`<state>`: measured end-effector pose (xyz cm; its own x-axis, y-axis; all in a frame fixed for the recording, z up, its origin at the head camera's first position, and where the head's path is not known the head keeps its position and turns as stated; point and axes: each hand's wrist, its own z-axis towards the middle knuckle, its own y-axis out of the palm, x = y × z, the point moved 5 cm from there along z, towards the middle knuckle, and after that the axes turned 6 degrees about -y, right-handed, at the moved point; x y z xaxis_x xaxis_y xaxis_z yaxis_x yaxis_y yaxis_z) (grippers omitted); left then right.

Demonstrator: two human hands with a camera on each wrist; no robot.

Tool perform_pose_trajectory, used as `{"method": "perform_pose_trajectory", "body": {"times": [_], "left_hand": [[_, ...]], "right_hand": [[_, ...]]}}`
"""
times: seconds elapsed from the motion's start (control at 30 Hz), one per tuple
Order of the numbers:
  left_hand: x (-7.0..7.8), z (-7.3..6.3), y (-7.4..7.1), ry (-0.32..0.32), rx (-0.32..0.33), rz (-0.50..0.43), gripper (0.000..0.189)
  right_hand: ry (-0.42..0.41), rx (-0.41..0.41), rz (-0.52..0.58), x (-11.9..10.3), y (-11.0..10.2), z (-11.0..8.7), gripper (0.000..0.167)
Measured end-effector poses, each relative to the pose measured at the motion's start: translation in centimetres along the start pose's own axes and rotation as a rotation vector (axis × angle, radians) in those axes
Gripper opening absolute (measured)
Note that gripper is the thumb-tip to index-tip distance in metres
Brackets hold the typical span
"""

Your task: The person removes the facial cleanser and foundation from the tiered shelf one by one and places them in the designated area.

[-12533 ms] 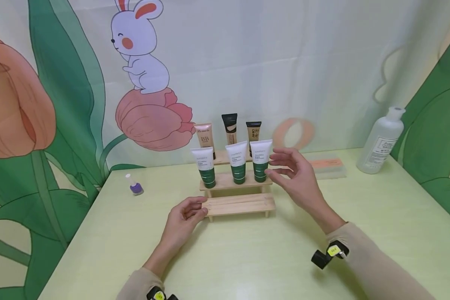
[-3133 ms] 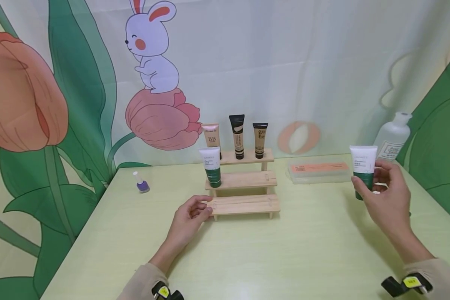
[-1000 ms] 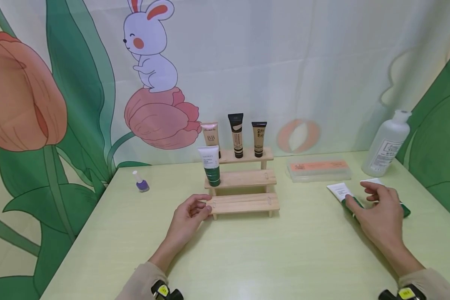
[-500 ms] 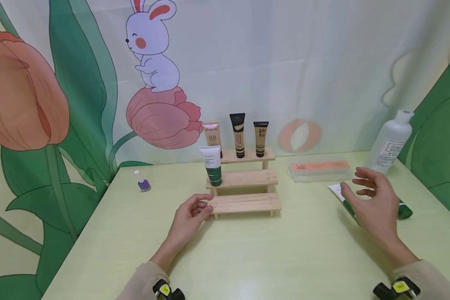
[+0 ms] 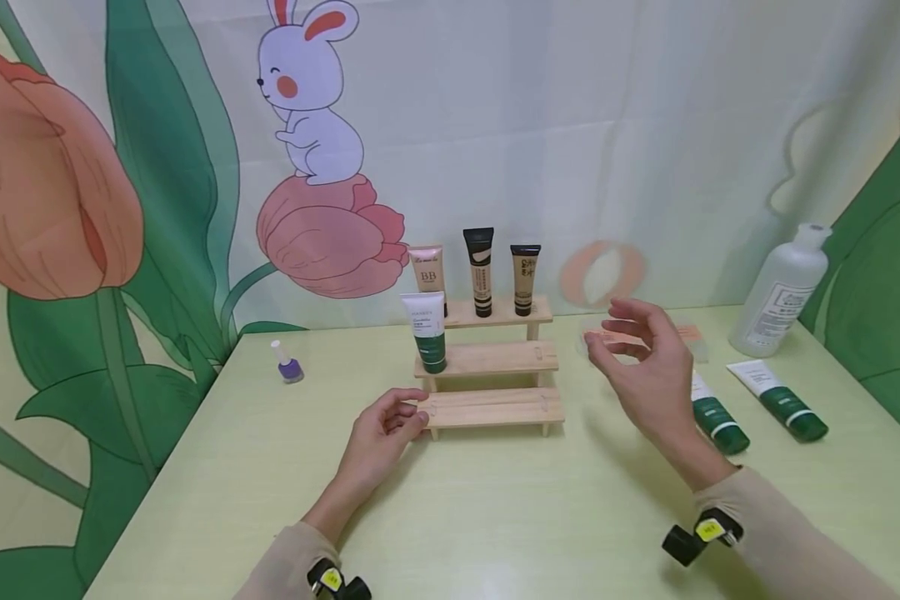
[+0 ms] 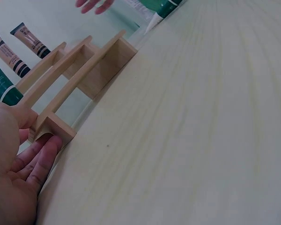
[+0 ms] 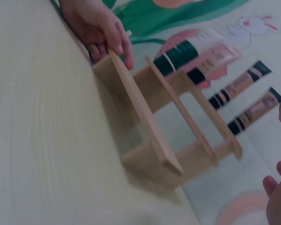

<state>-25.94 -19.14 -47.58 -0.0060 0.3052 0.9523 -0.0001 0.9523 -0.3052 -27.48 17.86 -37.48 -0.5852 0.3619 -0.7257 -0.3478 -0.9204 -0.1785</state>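
Note:
In the head view a three-tier wooden display stand (image 5: 487,358) stands mid-table. My left hand (image 5: 381,437) grips the left end of its lowest step; the left wrist view shows the thumb above and fingers (image 6: 42,159) curled beneath. One white-and-green squeeze tube (image 5: 426,333) stands upright at the left of the middle step. A pink BB tube (image 5: 428,271), a black-capped tube (image 5: 481,271) and a smaller gold-and-black tube (image 5: 524,279) stand on the top step. My right hand (image 5: 648,367) hovers right of the stand with parted, slightly bent fingers, holding nothing.
Two white-and-green tubes (image 5: 720,421) lie flat at the right, one partly behind my right wrist. A flat clear case (image 5: 693,342) sits behind that hand. A tall white bottle (image 5: 780,292) stands back right, a purple nail polish bottle (image 5: 290,369) at the left.
Two green-and-white tubes have gone from the middle step to the table at right, where my right hand let go of the last. That hand has since moved left toward the stand; my left hand stays put.

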Motion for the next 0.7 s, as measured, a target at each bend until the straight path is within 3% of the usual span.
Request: {"method": "perform_pose_trajectory", "body": {"times": [0.33,0.7], "left_hand": [[0.0,0.0,0.0,0.024,-0.006,-0.008,0.027],[0.2,0.0,0.0,0.032,-0.017,-0.019,0.026]], "right_hand": [[-0.015,-0.106,0.249,-2.5,6.7,0.4,0.052],[0.036,-0.204,0.368,-4.2,12.5,0.2,0.051]]}}
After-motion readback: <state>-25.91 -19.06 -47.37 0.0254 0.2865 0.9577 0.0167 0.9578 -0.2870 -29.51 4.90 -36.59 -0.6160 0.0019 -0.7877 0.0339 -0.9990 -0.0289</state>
